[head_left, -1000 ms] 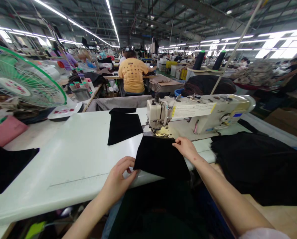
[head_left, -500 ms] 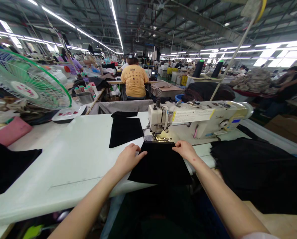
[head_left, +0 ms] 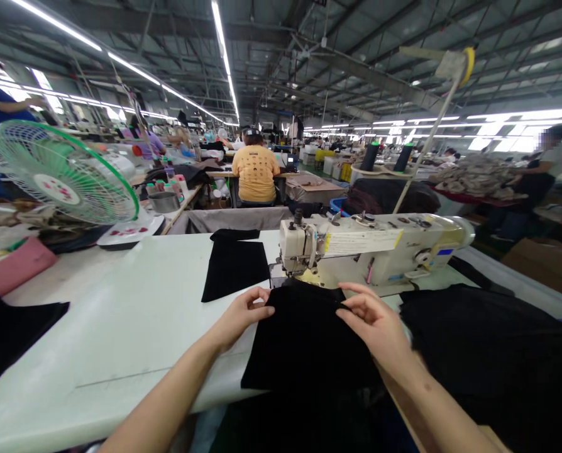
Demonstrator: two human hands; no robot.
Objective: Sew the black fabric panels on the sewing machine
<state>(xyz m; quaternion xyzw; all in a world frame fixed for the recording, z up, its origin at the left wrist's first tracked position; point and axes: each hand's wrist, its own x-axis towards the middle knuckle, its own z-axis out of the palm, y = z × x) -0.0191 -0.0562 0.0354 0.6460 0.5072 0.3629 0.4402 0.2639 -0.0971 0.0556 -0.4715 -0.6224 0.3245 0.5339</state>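
A black fabric piece (head_left: 309, 346) lies at the front of the sewing machine (head_left: 356, 242), its far edge by the needle area and its near part over the table's front edge. My left hand (head_left: 247, 314) pinches its left edge between thumb and fingers. At the upper right corner, my right hand (head_left: 373, 318) grips the cloth with thumb and fingertips, the fingers partly raised along the edge. Another black fabric piece (head_left: 236, 270) lies flat just left of the machine head. Whether the needle is in the cloth cannot be made out.
A pile of black fabric (head_left: 488, 352) lies to the right, and more black cloth (head_left: 12, 333) at the far left of the pale table (head_left: 134, 327). A green-rimmed fan (head_left: 64, 176) stands at the left. A person in a yellow shirt (head_left: 255, 173) sits ahead.
My right hand has turned and shifted, its fingers now more raised at the cloth's corner. The fabric's far edge has bunched and moved a little toward me. The camera view has tilted up.
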